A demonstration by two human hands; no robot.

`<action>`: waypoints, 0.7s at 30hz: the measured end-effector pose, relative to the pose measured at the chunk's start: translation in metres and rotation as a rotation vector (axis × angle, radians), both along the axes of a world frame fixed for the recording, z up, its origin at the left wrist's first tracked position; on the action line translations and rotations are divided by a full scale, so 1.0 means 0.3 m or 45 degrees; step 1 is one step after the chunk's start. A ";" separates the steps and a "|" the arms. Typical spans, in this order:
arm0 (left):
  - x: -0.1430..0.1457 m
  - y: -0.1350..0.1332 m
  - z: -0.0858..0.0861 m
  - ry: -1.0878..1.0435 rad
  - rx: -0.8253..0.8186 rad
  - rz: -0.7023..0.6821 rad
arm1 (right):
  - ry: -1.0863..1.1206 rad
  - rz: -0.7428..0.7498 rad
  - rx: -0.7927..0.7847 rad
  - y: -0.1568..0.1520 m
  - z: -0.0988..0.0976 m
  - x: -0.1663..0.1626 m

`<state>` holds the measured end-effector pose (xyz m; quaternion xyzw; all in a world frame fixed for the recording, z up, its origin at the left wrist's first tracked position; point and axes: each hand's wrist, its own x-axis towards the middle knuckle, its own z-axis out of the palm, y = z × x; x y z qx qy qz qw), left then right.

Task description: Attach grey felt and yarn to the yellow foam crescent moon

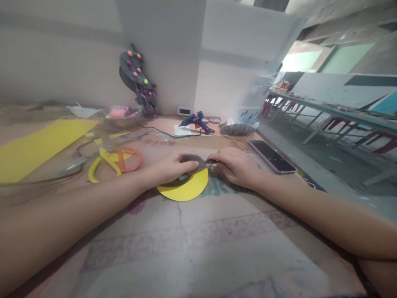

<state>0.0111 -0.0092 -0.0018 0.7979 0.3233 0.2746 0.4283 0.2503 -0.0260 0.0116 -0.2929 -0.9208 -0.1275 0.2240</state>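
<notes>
"Pinching, is it, with the left hand [173,167]?"

"Yes: the thumb lies over a grey band [196,157], the fingers tucked behind it. The band's near side meets a curved yellow piece [187,190], which bulges toward the person."

"And the right hand [235,165]?"

"Its fingertips are drawn together on a small dark piece [211,162], right at the band's right end. Whether that is a strand or a tip, nobody could tell from this blur."

"Which hand is nearer the yellow piece?"

"The left, lying over its upper left part. The right hand is just beside it, to the right and a little farther from the person. The yellow piece's long axis runs roughly left to right, between the two wrists."

"So the dark piece sits in the gap?"

"Exactly, between the two sets of fingertips."

"What lies farther out?"

"Yellow handles [93,167] beyond the left forearm, a phone [271,156] beyond the right one, and a blue glue gun [196,120] straight ahead, near a grey bundle [237,129]."
</notes>
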 end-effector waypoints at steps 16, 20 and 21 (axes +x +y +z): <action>0.007 -0.008 0.011 -0.016 0.010 0.000 | 0.053 0.009 0.000 0.004 -0.007 0.004; 0.006 -0.006 0.009 -0.008 0.010 0.000 | 0.059 0.020 0.001 0.006 -0.008 0.008; 0.005 -0.006 0.008 -0.009 0.012 0.002 | 0.056 0.021 0.001 0.006 -0.008 0.008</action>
